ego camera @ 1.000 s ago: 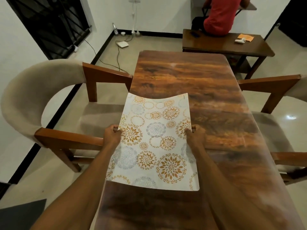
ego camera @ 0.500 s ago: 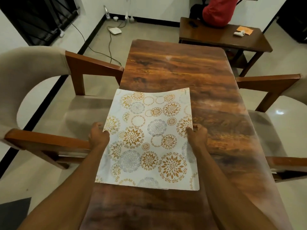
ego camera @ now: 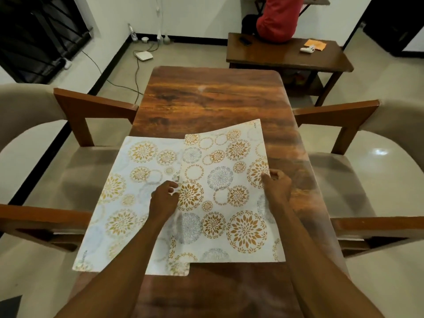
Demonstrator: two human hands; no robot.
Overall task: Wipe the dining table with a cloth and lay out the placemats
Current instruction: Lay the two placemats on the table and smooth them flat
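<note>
My open run is the far half of the tabletop (ego camera: 213, 97), bare wood up to its far edge. The upper placemat (ego camera: 229, 180) and lower placemat (ego camera: 128, 191) fill the near half, the lower overhanging the left edge. The left chair arm (ego camera: 96, 104) and right chair arm (ego camera: 335, 111) crowd the long edges.

The walls (ego camera: 195, 14) were white and the floor (ego camera: 378, 72) was pale and shiny. A dark window (ego camera: 39, 31) with black bars was far on the left. The left chair (ego camera: 29, 115) and the right chair (ego camera: 394, 125) were soft, with brown wood arms. A small brown table (ego camera: 282, 56) stood far right.
</note>
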